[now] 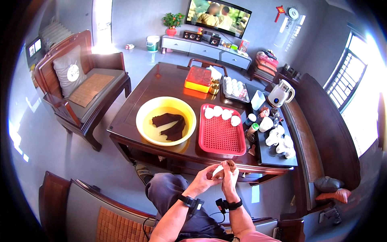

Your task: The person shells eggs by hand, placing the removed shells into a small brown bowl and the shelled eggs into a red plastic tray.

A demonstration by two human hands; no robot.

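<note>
Just off the table's near edge, my left hand (205, 180) and my right hand (229, 178) meet around a small white object (218, 172), possibly a cup, and a brown cloth (231, 165). Fingers hide much of both. Beyond them on the dark wooden table (130, 121) is a red perforated plastic tray (222, 133) with several white cups (226, 114) along its far side. To its left stands a yellow basin (142, 133) of liquid, in which a dark brown cloth (173, 133) lies.
At the right, a black tea tray (269, 154) bears white teaware (281, 142), and a white electric kettle (281, 93) stands behind. A red-and-yellow box (198, 80) and a tray of white items (235, 89) sit farther back. Wooden seats (87, 99) flank the table.
</note>
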